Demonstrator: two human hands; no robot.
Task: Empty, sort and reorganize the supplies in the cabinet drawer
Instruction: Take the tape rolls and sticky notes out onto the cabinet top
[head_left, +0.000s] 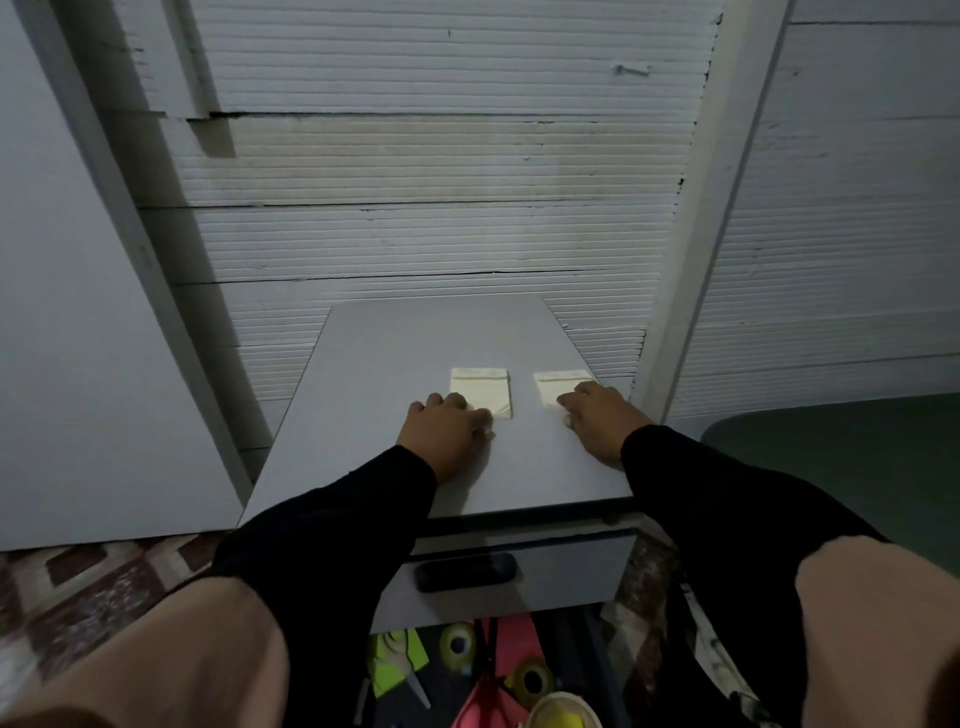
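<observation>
Pale yellow pads (480, 391) (558, 387) look light and bendy; your left hand (447, 428) and right hand (597, 415) press them with flat fingers; pinch their edges.

Head view, looking steeply down, close over cabinet top (395, 364), dim.

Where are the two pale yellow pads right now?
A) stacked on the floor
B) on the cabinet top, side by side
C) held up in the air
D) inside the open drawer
B: the two pads, one by the left hand and one under the right hand, lie apart on the cabinet top, above the open drawer.
</observation>
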